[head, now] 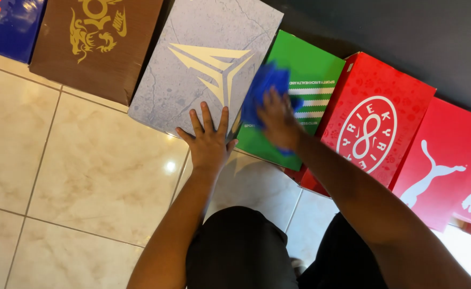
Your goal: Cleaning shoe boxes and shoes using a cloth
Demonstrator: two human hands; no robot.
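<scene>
Fingers: left hand [209, 140] spread flat on grey cardboard shoe box [206, 64]; right hand [278, 120] blurred, fingers pressing crumpled blue cloth [265, 88].
Cloth: at grey lid's right edge, over green box [313, 75].
Progress: wiping seems underway; red boxes [377, 118] beyond fingers untouched.

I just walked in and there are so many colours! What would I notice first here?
First, the row of bright boxes lined up on the tiled floor: a grey box in the middle, a green box beside it and a red box further right. Next, the blue cloth under the right hand, blurred, at the grey box's right edge. The left hand lies flat on the grey box's near edge.
</scene>
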